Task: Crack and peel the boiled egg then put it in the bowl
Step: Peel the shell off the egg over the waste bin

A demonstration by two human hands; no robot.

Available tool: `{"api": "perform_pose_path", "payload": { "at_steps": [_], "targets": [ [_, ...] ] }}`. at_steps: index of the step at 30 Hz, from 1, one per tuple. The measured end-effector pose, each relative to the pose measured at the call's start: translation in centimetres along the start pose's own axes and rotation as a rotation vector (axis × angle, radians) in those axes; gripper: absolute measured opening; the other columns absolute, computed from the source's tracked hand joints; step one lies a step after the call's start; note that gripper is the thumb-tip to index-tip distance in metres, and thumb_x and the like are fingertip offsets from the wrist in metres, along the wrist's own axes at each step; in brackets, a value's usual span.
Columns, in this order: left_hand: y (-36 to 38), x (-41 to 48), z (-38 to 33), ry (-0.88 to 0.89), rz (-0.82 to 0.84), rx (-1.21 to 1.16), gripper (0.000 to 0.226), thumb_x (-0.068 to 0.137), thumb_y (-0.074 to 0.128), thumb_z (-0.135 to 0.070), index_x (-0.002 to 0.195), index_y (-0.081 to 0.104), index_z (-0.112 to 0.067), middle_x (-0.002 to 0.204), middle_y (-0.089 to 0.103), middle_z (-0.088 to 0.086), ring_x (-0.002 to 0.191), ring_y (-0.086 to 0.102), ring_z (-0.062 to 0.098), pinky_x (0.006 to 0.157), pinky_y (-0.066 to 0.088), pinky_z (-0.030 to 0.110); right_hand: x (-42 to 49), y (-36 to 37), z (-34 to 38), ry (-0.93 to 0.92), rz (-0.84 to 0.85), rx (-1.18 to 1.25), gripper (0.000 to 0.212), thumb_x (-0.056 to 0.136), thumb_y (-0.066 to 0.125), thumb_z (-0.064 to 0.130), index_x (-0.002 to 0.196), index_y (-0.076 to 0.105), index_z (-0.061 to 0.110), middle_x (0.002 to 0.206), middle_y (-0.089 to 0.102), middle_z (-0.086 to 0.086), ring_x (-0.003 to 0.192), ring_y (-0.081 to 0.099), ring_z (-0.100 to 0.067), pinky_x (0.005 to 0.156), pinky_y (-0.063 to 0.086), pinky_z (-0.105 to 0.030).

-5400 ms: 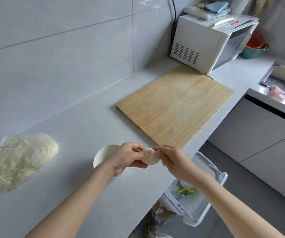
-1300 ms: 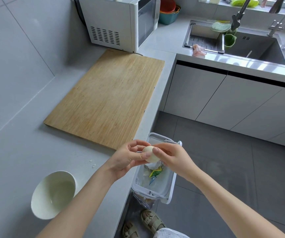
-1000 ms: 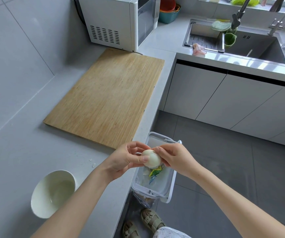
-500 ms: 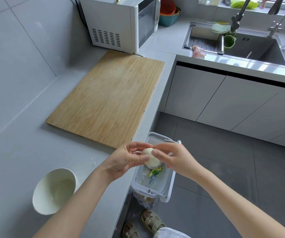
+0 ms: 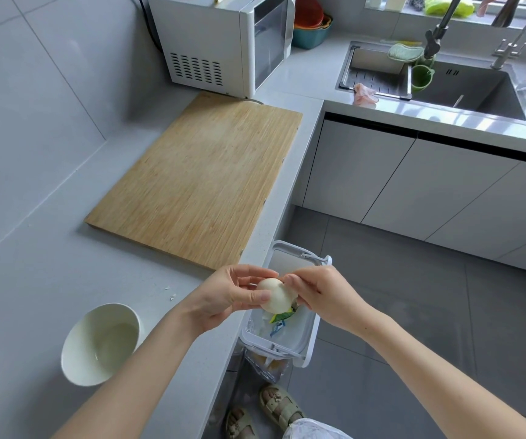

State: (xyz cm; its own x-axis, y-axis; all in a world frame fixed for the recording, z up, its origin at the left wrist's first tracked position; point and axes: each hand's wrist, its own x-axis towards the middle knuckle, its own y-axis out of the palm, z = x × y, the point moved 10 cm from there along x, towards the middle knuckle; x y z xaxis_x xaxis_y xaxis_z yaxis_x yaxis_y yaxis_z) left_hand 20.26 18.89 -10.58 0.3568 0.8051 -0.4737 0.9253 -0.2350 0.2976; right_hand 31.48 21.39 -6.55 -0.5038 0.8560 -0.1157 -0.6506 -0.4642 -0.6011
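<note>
The pale boiled egg point(image 5: 275, 295) is held in the air just past the counter's front edge, above a white bin. My left hand point(image 5: 226, 296) grips it from the left, thumb across its near side. My right hand point(image 5: 320, 294) touches it from the right, fingertips pinching at its top. The far side of the egg is hidden by my fingers. The white bowl point(image 5: 77, 353) stands on the grey counter to the lower left, a little liquid at its bottom.
The white bin point(image 5: 306, 350) hangs at the counter edge with scraps inside. A wooden cutting board point(image 5: 198, 185) lies behind my hands, a microwave point(image 5: 220, 42) beyond it. Small shell bits point(image 5: 170, 294) lie on the counter. A sink point(image 5: 464, 87) sits at the far right.
Since five seconds ago, the hands and egg have moved from beside the bowl out over the bin. In the last second my right fingertips shifted to the egg's top.
</note>
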Motion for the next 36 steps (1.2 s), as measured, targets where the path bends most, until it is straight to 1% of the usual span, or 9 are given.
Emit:
{"api": "perform_pose_path", "payload": {
  "at_steps": [6, 10, 14, 19, 23, 27, 30, 33, 36],
  "targets": [
    [0.3, -0.3, -0.2, 0.036, 0.044, -0.108, 0.05, 0.045, 0.089, -0.018, 0.093, 0.075, -0.016, 0.092, 0.074, 0.007, 0.09, 0.069, 0.021, 0.076, 0.056, 0.03, 0.1, -1.0, -2.9, 0.146, -0.164, -0.004, 0.04, 0.095, 0.046, 0.022, 0.061, 0.057, 0.004, 0.05, 0.047, 0.004, 0.042, 0.041, -0.005, 0.047, 0.031, -0.015],
    [0.0, -0.6, 0.0, 0.042, 0.012, -0.116, 0.037, 0.058, 0.078, -0.002, 0.092, 0.075, -0.016, 0.094, 0.073, 0.009, 0.091, 0.067, 0.022, 0.08, 0.057, 0.031, 0.1, -0.5, -3.7, 0.163, -0.157, -0.067, 0.018, 0.091, 0.054, 0.018, 0.091, 0.072, 0.016, 0.069, 0.063, 0.01, 0.065, 0.056, -0.008, 0.063, 0.043, -0.021],
    [-0.2, -0.5, 0.3, 0.056, -0.014, -0.135, 0.039, 0.057, 0.079, 0.004, 0.09, 0.075, -0.016, 0.1, 0.071, 0.012, 0.094, 0.067, 0.023, 0.078, 0.056, 0.03, -0.1, -0.5, -3.9, 0.194, -0.128, -0.104, 0.022, 0.092, 0.052, 0.019, 0.101, 0.071, 0.023, 0.054, 0.051, 0.022, 0.049, 0.05, 0.001, 0.055, 0.037, -0.015],
    [0.2, -0.4, 0.0, 0.081, -0.002, -0.163, 0.036, 0.064, 0.069, 0.007, 0.088, 0.076, -0.017, 0.095, 0.072, 0.009, 0.093, 0.067, 0.02, 0.078, 0.055, 0.026, -0.8, 1.8, -2.7, 0.298, 0.077, 0.426, 0.035, 0.091, 0.043, 0.046, 0.106, 0.066, 0.024, 0.076, 0.07, -0.004, 0.061, 0.059, -0.009, 0.052, 0.049, -0.022],
    [0.8, -0.3, -0.7, 0.136, -0.007, -0.174, 0.038, 0.064, 0.066, 0.01, 0.091, 0.074, -0.016, 0.097, 0.073, 0.006, 0.096, 0.067, 0.019, 0.079, 0.055, 0.025, -1.1, 2.9, -1.3, 0.238, 0.147, 0.665, 0.038, 0.087, 0.053, 0.045, 0.118, 0.06, 0.025, 0.093, 0.069, -0.021, 0.074, 0.061, -0.023, 0.059, 0.05, -0.028],
    [0.1, -0.2, -1.1, 0.144, -0.085, -0.145, 0.04, 0.069, 0.073, -0.001, 0.106, 0.067, -0.014, 0.102, 0.071, 0.006, 0.102, 0.064, 0.02, 0.09, 0.051, 0.029, -0.8, 0.6, -1.0, 0.139, -0.097, 0.496, 0.031, 0.084, 0.064, 0.033, 0.112, 0.065, 0.023, 0.08, 0.067, 0.0, 0.062, 0.056, -0.008, 0.06, 0.05, -0.024],
    [0.4, -0.1, -1.0, 0.089, -0.104, 0.02, 0.042, 0.072, 0.07, -0.028, 0.11, 0.064, -0.012, 0.103, 0.071, 0.008, 0.101, 0.065, 0.02, 0.091, 0.051, 0.033, -0.9, -0.3, -0.4, 0.059, -0.231, 0.353, 0.029, 0.077, 0.072, 0.026, 0.106, 0.065, 0.025, 0.088, 0.07, 0.004, 0.076, 0.064, -0.009, 0.07, 0.055, -0.024],
    [0.7, 0.1, -0.7, 0.047, -0.103, 0.062, 0.043, 0.068, 0.069, -0.031, 0.105, 0.066, -0.011, 0.096, 0.073, 0.008, 0.091, 0.069, 0.019, 0.081, 0.056, 0.029, -1.0, -0.2, 0.1, 0.004, -0.251, 0.234, 0.038, 0.072, 0.075, 0.029, 0.108, 0.064, 0.023, 0.09, 0.07, 0.003, 0.079, 0.063, -0.017, 0.072, 0.054, -0.026],
    [0.1, 0.1, -0.3, 0.015, -0.114, 0.063, 0.041, 0.066, 0.07, -0.028, 0.103, 0.068, -0.008, 0.096, 0.072, 0.01, 0.089, 0.07, 0.018, 0.079, 0.056, 0.028, -0.8, 0.1, 0.3, 0.001, -0.17, 0.196, 0.038, 0.075, 0.071, 0.035, 0.11, 0.064, 0.023, 0.088, 0.068, 0.009, 0.076, 0.061, -0.008, 0.067, 0.052, -0.018]
  ]
}}
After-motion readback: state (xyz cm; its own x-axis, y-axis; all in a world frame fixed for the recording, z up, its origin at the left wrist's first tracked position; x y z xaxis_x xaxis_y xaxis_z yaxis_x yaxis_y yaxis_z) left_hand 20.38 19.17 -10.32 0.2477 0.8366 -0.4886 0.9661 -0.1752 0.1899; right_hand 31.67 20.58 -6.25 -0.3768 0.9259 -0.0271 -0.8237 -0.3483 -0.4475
